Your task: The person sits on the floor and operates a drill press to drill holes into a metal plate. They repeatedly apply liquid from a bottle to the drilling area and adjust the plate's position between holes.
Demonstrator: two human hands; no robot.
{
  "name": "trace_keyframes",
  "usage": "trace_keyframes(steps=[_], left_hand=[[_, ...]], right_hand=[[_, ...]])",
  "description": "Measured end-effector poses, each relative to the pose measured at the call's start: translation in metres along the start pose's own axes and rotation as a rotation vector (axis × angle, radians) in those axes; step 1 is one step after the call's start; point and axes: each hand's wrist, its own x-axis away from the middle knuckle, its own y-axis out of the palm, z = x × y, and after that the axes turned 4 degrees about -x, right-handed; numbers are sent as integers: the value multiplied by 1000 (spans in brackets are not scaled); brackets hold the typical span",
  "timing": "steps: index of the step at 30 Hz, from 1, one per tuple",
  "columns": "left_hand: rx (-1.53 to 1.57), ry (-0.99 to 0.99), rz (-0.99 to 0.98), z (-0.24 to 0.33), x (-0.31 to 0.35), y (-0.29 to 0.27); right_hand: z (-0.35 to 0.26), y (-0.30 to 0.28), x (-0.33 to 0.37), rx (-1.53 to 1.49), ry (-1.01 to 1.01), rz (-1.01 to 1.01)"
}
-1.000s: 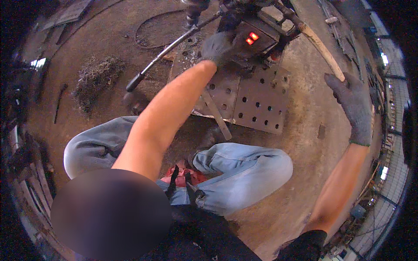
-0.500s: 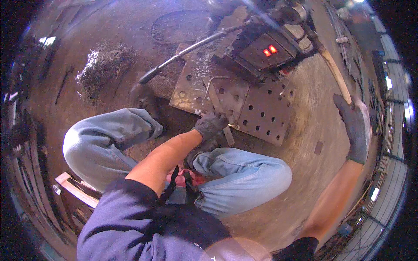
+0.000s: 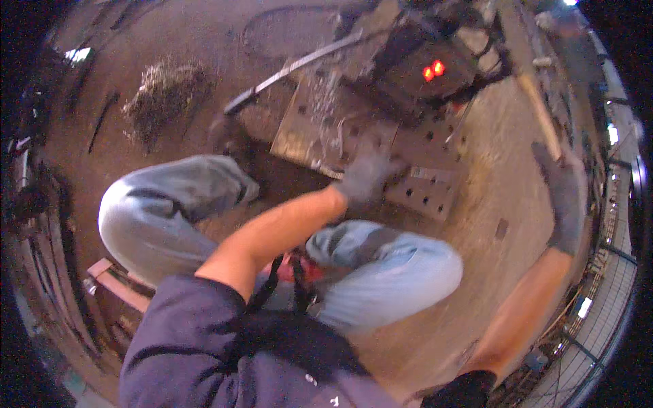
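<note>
We see a workshop: a holed metal plate (image 3: 307,139) lies on the bare floor (image 3: 490,279), two spots (image 3: 428,73) glow red beyond, and wiry scrap (image 3: 163,98) sits far left.

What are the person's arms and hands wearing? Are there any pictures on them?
The left hand and right hand both wear dark grey gloves. Short, dark sleeves leave the forearms bare. I can't see pictures on the gloves, but they're a bit blurry.
</note>
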Motion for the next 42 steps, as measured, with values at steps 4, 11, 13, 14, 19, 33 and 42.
trace_keyframes(steps=[4,11,13,14,19,33,42], left_hand=[[215,-148,211,-20,-10,-20],[1012,-846,309,-55,2,-50],[925,-947,238,-72,13,-49],[958,-968,228,-85,17,-46],[1363,-982,293,-102,30,-54],[785,-970,133,-123,10,-81],[-20,-844,43,-152,-37,-76]], right_hand=[[-3,-16,3,139,77,56],[1,-14,2,82,-7,88],[3,-14,4,49,-69,103],[2,-14,3,37,-80,102],[6,-7,4,-63,-66,125],[-19,-24,9,50,158,-23],[-23,-19,7,159,171,23]])
